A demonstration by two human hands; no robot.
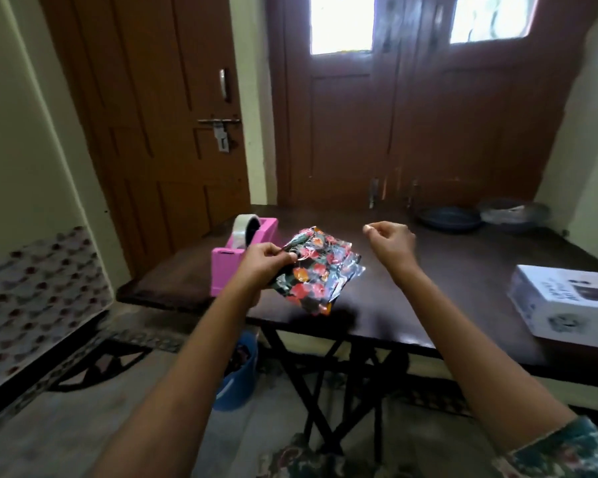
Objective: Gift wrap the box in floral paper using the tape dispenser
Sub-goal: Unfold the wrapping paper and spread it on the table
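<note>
L hand point(268, 262) pinching folded glossy floral paper point(316, 270) off dark wooden table point(463, 288), prob to unfold | R hand point(390, 241) loosely curled, empty | white cardboard box point(567, 301) unwrapped, well apart | pink tape dispenser point(244, 257) just beside

The tape dispenser point(244, 255) stands on the table point(446, 305) just behind the left hand point(266, 262). The folded wrapping paper point(320, 270) lies between both hands, the box point(567, 301) far right of the right hand point(390, 244).

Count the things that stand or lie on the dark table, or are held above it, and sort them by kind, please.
Tape dispenser: 1, pink
Folded floral paper: 1, held by the left hand
White box: 1, at the right edge
Round dishes: 2, at the far right
Total: 5
</note>
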